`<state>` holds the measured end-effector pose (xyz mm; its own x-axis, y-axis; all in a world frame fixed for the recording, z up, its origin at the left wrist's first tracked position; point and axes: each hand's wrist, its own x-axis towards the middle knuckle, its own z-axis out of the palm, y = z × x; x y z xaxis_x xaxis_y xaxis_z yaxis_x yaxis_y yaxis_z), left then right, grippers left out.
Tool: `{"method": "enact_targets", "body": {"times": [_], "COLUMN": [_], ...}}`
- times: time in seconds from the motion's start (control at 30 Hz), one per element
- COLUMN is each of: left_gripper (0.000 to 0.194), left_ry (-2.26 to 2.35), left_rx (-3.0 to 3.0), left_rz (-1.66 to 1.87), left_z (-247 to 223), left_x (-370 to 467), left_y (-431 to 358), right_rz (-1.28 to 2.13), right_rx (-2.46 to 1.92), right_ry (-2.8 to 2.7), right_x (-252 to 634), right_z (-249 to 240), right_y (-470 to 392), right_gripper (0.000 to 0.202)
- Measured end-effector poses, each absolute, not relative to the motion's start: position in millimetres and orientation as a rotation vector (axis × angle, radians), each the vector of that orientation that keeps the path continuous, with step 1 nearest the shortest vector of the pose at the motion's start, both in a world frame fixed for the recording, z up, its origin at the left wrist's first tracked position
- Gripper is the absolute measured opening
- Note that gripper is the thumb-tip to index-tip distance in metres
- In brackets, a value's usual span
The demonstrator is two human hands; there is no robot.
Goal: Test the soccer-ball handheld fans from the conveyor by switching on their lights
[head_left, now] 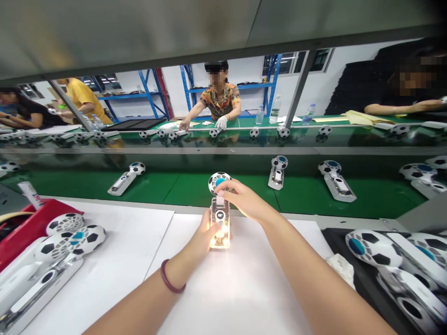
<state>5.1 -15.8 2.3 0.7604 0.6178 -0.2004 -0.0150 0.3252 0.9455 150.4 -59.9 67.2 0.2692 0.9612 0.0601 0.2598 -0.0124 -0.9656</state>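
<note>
A handheld fan (220, 235) with a soccer-ball patterned head stands out in front of me, its clear body glowing with warm light and a round display reading about 100. My left hand (205, 235) is wrapped round the lower body, thumb on its front. At the top, my right hand (240, 197) has its fingers closed at the neck and lower edge of the ball head, partly covering both. Below the fan lies the white work surface (216, 288). A dark red band circles my left wrist.
A green conveyor belt (167, 186) carries several similar fans. To the left, more fans lie by a red bin (21, 232); to the right, fans fill a black tray (330, 235) beside a crumpled white cloth (342, 270). Across the belt, a co-worker (220, 100) handles fans.
</note>
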Motion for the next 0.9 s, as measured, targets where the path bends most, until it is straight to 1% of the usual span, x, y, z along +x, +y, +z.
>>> {"method": "enact_targets", "body": {"times": [0.2, 0.5, 0.73, 0.9], "left_gripper": [0.055, 0.055, 0.048, 0.054], "left_ry": [0.5, 0.466, 0.481, 0.427], "left_rx": [1.178, 1.145, 1.155, 1.163], "left_rz": [0.497, 0.453, 0.485, 0.466], "left_z": [-1.9, 0.1, -4.3, -5.9], "left_x": [5.6, 3.1, 5.7, 4.2], "left_y": [-13.6, -14.2, -12.6, -10.7], "right_rz": [0.853, 0.876, 0.869, 0.856], "right_rx": [-1.474, -1.475, -1.476, -1.47], "right_ry": [-1.203, -1.214, -1.213, -1.236], "right_x": [149.9, 149.8, 150.1, 149.9], "right_z": [69.0, 69.7, 68.8, 68.4], "right_y": [-60.0, -60.5, -59.9, -60.0], "right_gripper": [0.017, 0.017, 0.017, 0.017]}}
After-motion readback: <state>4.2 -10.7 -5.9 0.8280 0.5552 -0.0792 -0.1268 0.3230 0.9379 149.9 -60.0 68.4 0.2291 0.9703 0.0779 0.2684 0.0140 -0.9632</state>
